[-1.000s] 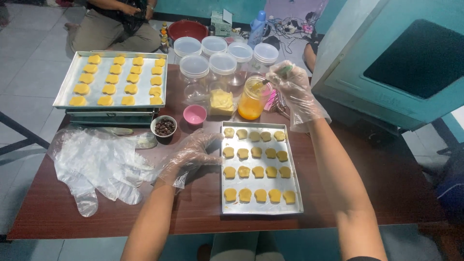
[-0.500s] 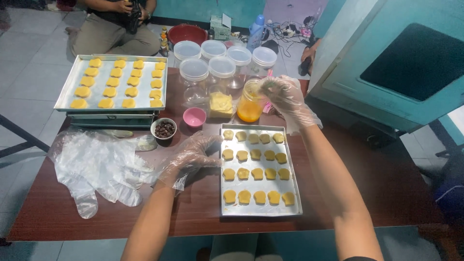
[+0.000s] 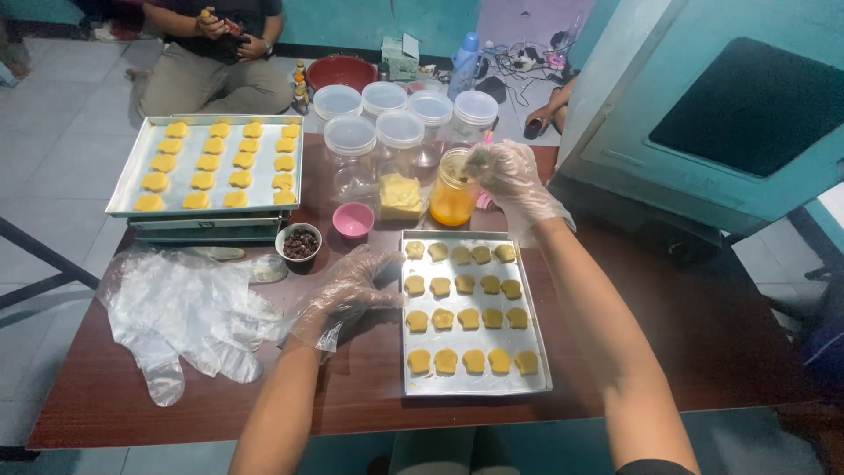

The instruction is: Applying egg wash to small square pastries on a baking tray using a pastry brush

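Both my hands wear thin clear plastic gloves. My left hand (image 3: 350, 286) rests on the brown table (image 3: 668, 352), fingers loosely curled, touching the left edge of a metal tray (image 3: 476, 389) that holds several yellow dough pieces (image 3: 466, 317) in rows. My right hand (image 3: 507, 176) hovers over the open mouth of a glass jar of orange liquid (image 3: 454, 195), fingers pinched on something small and thin that I cannot make out clearly.
A second tray of yellow dough pieces (image 3: 211, 164) sits on stacked trays at the back left. Nearby are a small bowl of dark bits (image 3: 299, 242), a pink cup (image 3: 352, 219), a yellow block (image 3: 400, 194), several lidded clear jars (image 3: 400, 130) and loose plastic gloves (image 3: 180, 308). A person sits on the floor beyond (image 3: 215, 53).
My right hand has moved left and down, from beside the jar to over its mouth. My left hand stays at the tray's edge.
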